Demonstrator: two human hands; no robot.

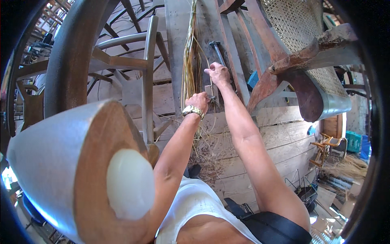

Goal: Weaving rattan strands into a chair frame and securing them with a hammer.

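Both my arms reach forward over a worn wooden workbench. My left hand, with a gold wristwatch, is closed around a small pale block-like piece on the bench. My right hand is just beyond it, fingers pinched on a thin straw strand pulled from a long bundle of straw-coloured reed lying along the bench. A dark metal hammer lies just past my right hand.
An unfinished wooden chair frame stands at the left. A large rounded chair part fills the lower left. A rocking chair with a cane-woven back is at the right. Loose straw litters the planks; more chairs and straw sit on the floor at the right.
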